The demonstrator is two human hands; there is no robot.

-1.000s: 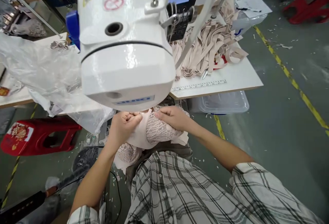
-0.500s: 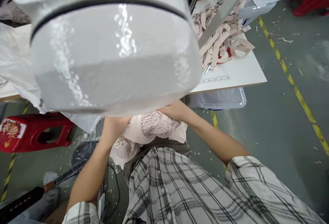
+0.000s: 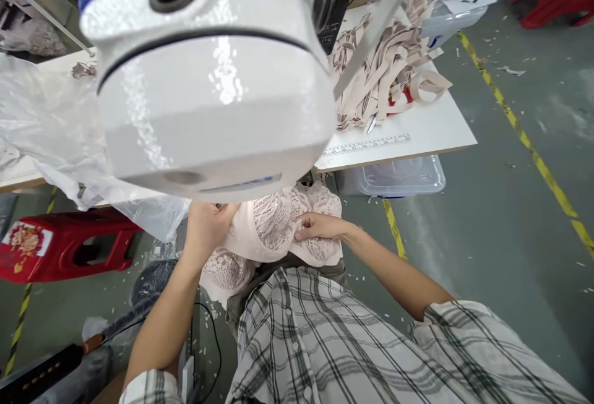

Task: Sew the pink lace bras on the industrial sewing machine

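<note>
Pale pink lace bras (image 3: 273,240) lie bunched over my lap, under the front of a large white sewing machine head (image 3: 218,107). My left hand (image 3: 206,227) is closed on the left side of the upper bra, by its smooth band; some of its fingers are hidden by the machine. At the right, my right hand (image 3: 320,227) pinches the lower edge of a lace cup between thumb and fingers. Another lace cup (image 3: 227,269) hangs below my left wrist. The machine covers the far part of the fabric.
Loose pink straps (image 3: 390,64) are heaped on the white table (image 3: 445,122), with a ruler (image 3: 366,144) near its front edge. A clear plastic box (image 3: 401,176) sits below. Plastic sheeting (image 3: 55,113) and a red stool (image 3: 69,244) are at the left.
My right hand has come down and towards me, out from beside the machine, and now pinches the lace. More of the bras shows. My left hand keeps its hold; the view has shifted slightly.
</note>
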